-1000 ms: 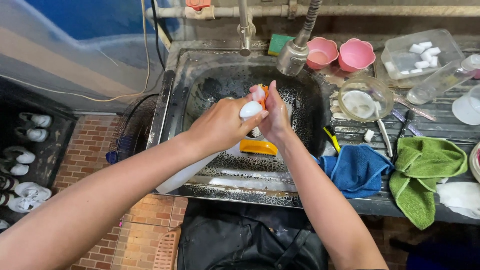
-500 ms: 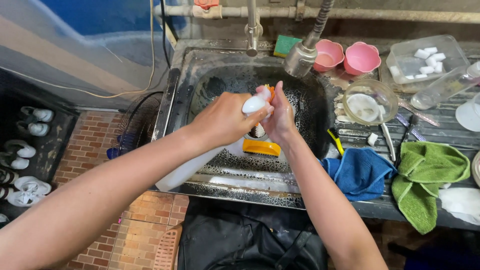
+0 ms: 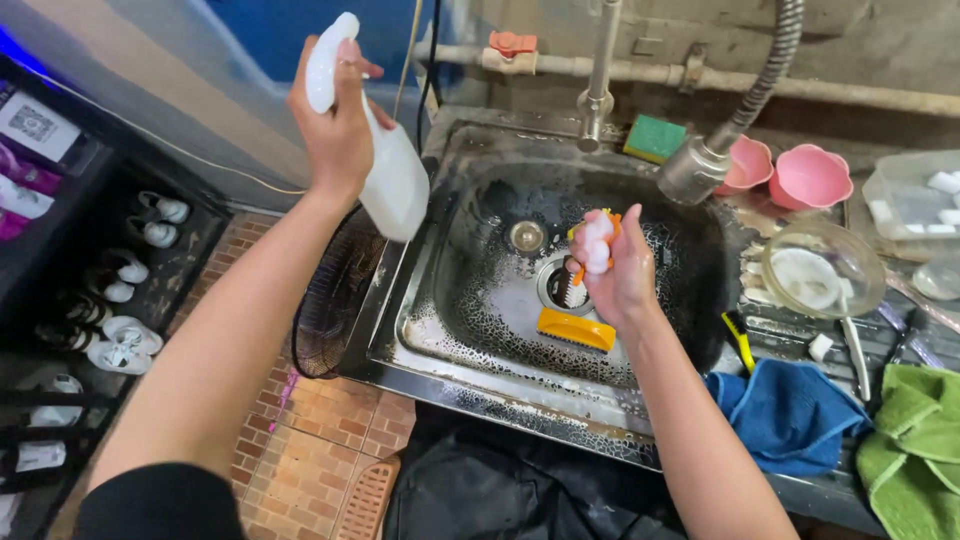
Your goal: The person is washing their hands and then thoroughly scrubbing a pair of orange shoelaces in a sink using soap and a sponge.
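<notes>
My left hand (image 3: 338, 125) grips a white plastic spray bottle (image 3: 385, 170) by its neck, raised above the left rim of the steel sink (image 3: 440, 330). Over the middle of the basin, my right hand (image 3: 615, 270) is closed around a small orange-handled brush (image 3: 580, 270) covered in white foam, bristles pointing down toward the drain (image 3: 553, 287). A second orange brush (image 3: 574, 329) lies on the sink floor just below that hand.
A tap and a flexible spray hose head (image 3: 697, 168) hang over the sink. A green sponge (image 3: 654, 138), two pink cups (image 3: 790, 175), a glass bowl (image 3: 822, 268), blue cloth (image 3: 790, 412) and green cloth (image 3: 915, 445) sit at right. Shoe racks (image 3: 120, 280) and a fan (image 3: 335, 305) stand at left.
My left hand has lifted the spray bottle up and to the left, away from the brush. My right hand stays over the drain holding the foamy brush.
</notes>
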